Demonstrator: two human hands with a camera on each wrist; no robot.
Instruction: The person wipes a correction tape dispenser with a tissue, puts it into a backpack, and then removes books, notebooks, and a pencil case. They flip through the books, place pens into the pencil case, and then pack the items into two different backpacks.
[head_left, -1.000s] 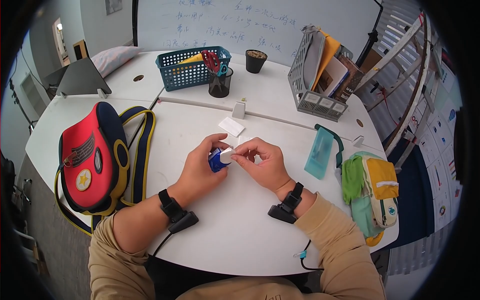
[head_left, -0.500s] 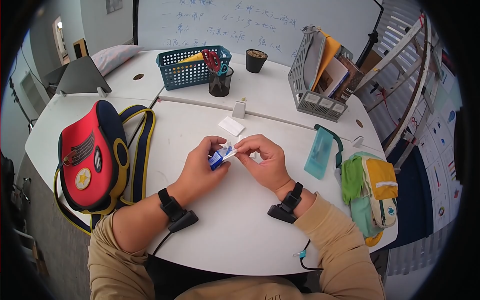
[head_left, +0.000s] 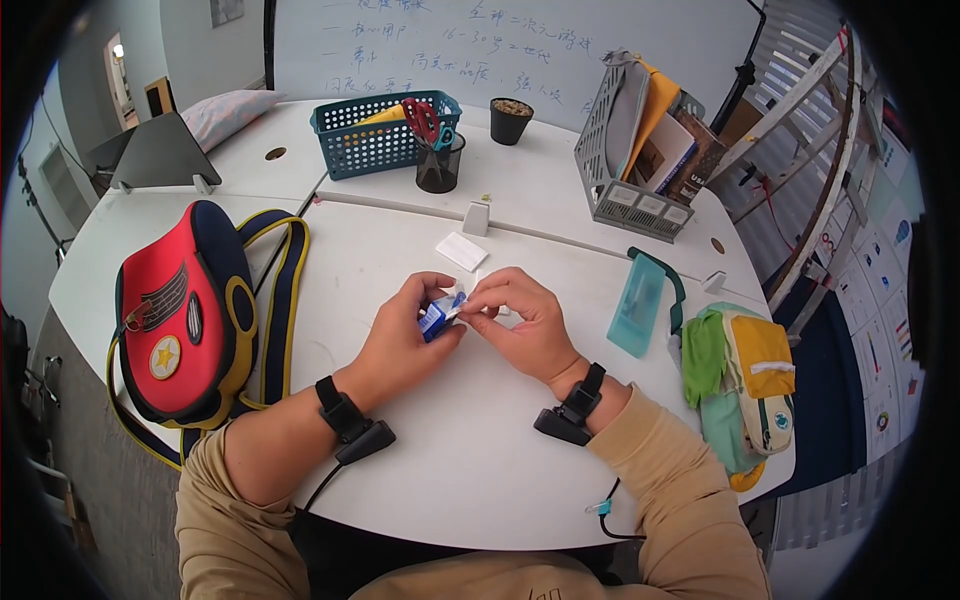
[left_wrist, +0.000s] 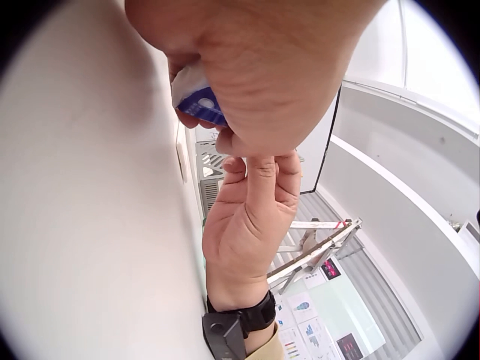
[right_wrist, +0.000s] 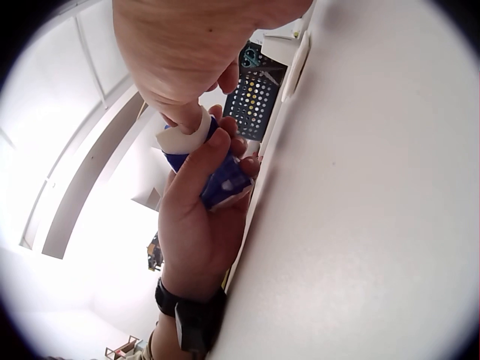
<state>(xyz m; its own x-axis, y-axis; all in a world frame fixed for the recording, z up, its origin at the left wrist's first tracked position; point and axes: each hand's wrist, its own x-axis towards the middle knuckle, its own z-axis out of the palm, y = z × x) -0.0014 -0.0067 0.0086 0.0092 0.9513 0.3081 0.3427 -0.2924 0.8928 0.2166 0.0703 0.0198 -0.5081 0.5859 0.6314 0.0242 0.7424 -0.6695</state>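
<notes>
Over the middle of the table my left hand grips a small blue-and-white packet, thumb along its near side. My right hand meets it from the right, thumb and forefinger pinching the packet's whitish end. In the right wrist view the blue wrapper shows between the left thumb and fingers, and a white flap stands up at the right fingertips. The left wrist view has the left hand covering most of the packet. What is inside the wrapper cannot be made out.
A flat white rectangular piece lies beyond the hands. On the left sits a red-and-navy bag; on the right are a teal case and a green-and-cream bag. Farther back stand a basket, pen cup and file holder.
The white flap, broad toward the camera a second ago, has turned so that more of the blue packet shows. My right fingertips have shifted slightly left, closer to the packet. The left hand barely moved.
</notes>
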